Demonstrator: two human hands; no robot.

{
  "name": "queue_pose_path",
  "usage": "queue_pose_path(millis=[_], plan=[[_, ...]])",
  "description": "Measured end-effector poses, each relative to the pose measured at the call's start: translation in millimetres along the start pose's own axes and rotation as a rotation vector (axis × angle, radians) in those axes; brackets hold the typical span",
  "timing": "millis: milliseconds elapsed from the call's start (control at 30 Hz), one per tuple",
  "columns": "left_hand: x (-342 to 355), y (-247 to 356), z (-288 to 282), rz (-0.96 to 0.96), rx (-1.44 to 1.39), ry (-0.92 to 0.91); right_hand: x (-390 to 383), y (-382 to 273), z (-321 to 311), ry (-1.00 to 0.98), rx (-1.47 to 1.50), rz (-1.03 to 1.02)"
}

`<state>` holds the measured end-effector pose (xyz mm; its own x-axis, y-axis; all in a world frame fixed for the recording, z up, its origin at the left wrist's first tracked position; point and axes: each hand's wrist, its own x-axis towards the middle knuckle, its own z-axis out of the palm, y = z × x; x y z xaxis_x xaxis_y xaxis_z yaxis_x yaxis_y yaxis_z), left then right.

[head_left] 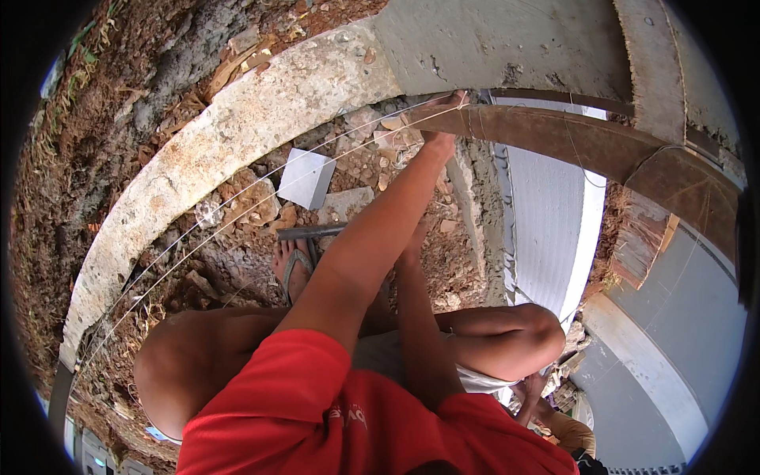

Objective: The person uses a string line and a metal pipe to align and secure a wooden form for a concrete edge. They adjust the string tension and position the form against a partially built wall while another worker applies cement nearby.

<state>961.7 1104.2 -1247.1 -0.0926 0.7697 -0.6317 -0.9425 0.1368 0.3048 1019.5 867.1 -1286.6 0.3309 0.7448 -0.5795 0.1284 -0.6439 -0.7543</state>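
The board (554,134) lies across the upper right of the view, its long axis running left to right and sloping down toward the right rim; the lens bows it. Its left end points at the concrete kerb (222,131). The left hand (440,141) is at this end, fingers wrapped closely around it, the tips showing past the far edge. The right hand (413,241) is mostly hidden behind the left forearm; how far its fingers are open, and whether they have hold of anything, cannot be told.

The board is long, flat, brown and slightly stained. Two thin pale strings (461,106) stretch from the lower left to the board's end, beside the left fingertips. The kerb is pale, rough and pitted. Between kerb and legs lie reddish soil, broken stone and a squared grey block (301,176); a dark, straight bar (305,233) lies near the sandalled foot (297,273). Right of the rubble, below the board, stands a white, finely ribbed panel (542,222). The red shirt (269,396) bears pale lettering, partly hidden in folds.
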Motion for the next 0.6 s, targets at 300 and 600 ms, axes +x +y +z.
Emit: queue_pose_path(millis=[300, 600], plan=[[13.9, -8.9, -4.0, 0.059, 0.172, 0.213, -34.9, 144.3, 54.0, -0.101, -0.483, -0.387], [10.6, 2.7, 5.7, 0.049, 0.396, 0.038, -76.1, 51.8, 84.0, 0.379, 0.112, 0.308]])
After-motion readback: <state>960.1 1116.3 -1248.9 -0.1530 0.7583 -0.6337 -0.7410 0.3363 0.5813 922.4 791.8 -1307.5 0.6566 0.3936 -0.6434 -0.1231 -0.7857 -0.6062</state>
